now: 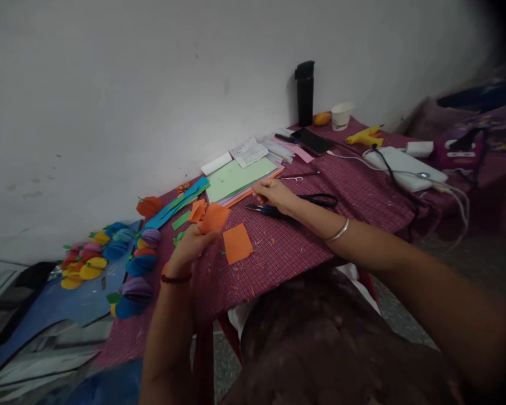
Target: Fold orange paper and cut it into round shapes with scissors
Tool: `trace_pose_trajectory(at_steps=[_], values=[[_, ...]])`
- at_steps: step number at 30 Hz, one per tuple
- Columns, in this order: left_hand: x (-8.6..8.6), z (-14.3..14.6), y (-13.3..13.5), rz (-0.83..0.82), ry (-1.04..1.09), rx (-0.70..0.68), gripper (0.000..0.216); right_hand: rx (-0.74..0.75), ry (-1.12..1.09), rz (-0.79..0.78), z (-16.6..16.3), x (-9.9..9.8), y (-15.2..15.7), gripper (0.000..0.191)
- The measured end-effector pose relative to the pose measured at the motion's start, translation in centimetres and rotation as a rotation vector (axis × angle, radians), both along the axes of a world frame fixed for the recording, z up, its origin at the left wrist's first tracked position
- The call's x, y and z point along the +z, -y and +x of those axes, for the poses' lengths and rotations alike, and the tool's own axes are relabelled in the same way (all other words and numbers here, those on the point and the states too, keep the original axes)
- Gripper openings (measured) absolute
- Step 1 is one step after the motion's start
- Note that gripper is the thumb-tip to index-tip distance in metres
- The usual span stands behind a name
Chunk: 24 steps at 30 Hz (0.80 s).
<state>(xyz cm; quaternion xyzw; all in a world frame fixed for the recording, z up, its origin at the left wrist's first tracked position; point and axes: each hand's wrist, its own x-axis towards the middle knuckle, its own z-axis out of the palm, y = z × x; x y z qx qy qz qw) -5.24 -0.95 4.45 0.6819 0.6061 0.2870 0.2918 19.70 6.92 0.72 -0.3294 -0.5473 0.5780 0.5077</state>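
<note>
My left hand [188, 246] pinches a square of orange paper [216, 217] above the table's left part. Just under it, another orange paper square [238, 243] lies flat on the checked cloth. More orange paper pieces [198, 210] and green scraps [180, 220] are beside my left hand. My right hand [275, 192] is curled with its fingertips together near the edge of a stack of coloured paper [240, 179]; whatever is between them is too small to make out. Beneath my right wrist lie scissors [259, 208] with dark handles, partly hidden by the forearm.
Several colourful paper balls [93, 268] lie on the left. Blue paper strips [179, 202] rest by the wall. Along the back are a black bottle [305, 95], a phone [312, 141], a paper cup [341, 116] and a yellow glue gun [366, 136]. A white box with cables [405, 167] sits right.
</note>
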Motion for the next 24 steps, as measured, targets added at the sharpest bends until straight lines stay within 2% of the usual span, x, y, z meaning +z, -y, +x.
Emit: trace_pose_trajectory(at_steps=[4, 5, 7, 10, 12, 14, 16, 17, 19, 22, 24], values=[[2.4, -3.3, -3.6, 0.198, -0.876, 0.399, 0.037, 0.037, 0.143, 0.078, -0.2, -0.8, -0.3, 0.024], [2.5, -3.6, -4.4, 0.225, -1.037, 0.449, 0.035, 0.048, 0.18, 0.116, -0.4, -1.0, -0.2, 0.024], [2.1, -3.6, -5.2, 0.215, -1.23, 0.364, 0.032, 0.081, 0.258, 0.184, -0.8, -1.3, 0.1, 0.022], [1.1, -2.3, -3.9, 0.194, -1.232, 0.121, 0.031, 0.144, 0.362, 0.268, -1.2, -1.6, 0.4, 0.015], [0.4, -0.8, -1.6, 0.194, -1.079, -0.084, 0.034, 0.177, 0.393, 0.302, -1.3, -1.7, 0.6, 0.008], [-0.2, 1.1, 1.2, 0.154, -0.918, -0.354, 0.043, 0.216, 0.397, 0.295, -1.4, -1.7, 0.9, 0.006], [-1.0, 3.0, 3.6, 0.129, -0.899, -0.517, 0.051, 0.248, 0.404, 0.276, -1.5, -1.6, 1.2, 0.006], [-1.4, 3.8, 4.5, 0.131, -0.921, -0.55, 0.052, 0.256, 0.411, 0.273, -1.5, -1.6, 1.4, 0.007], [-2.2, 5.0, 5.1, 0.138, -0.993, -0.514, 0.048, 0.258, 0.421, 0.279, -1.5, -1.5, 1.5, 0.007], [-2.7, 5.5, 4.3, 0.147, -1.076, -0.386, 0.03, 0.221, 0.425, 0.235, -1.4, -1.3, 1.6, 0.008], [-2.3, 5.3, 3.2, 0.181, -1.076, -0.293, 0.022, 0.197, 0.447, 0.12, -1.3, -1.1, 1.7, 0.013]])
